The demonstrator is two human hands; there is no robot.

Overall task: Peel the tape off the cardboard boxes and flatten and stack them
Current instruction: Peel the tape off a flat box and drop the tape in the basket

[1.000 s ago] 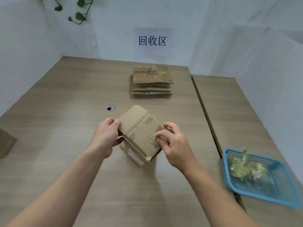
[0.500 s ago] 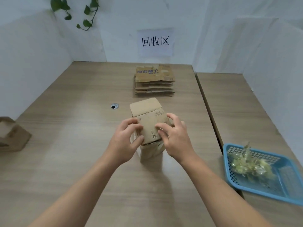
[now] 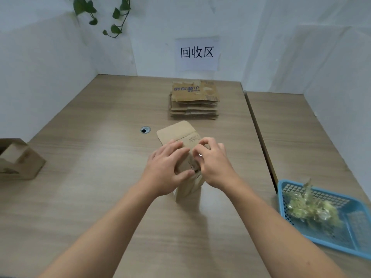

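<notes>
A small brown cardboard box stands on end at the middle of the wooden table, one flap open toward the far side. My left hand holds its left side, thumb on the near face and fingers over the top. My right hand has its fingertips curled onto the top of the box and pinches something small and shiny there, probably tape. Both hands hide most of the box's upper face. A stack of flattened cardboard boxes lies at the back of the table under a paper sign.
Another unflattened cardboard box sits at the table's left edge. A blue plastic basket with crumpled clear tape stands at the right on a second table. A cable hole lies left of the box. White walls close in the back and sides.
The box was tilted in my hands; it now stands upright on the table. My left hand moved from its left edge onto the top, and my right fingertips dug in at the top.
</notes>
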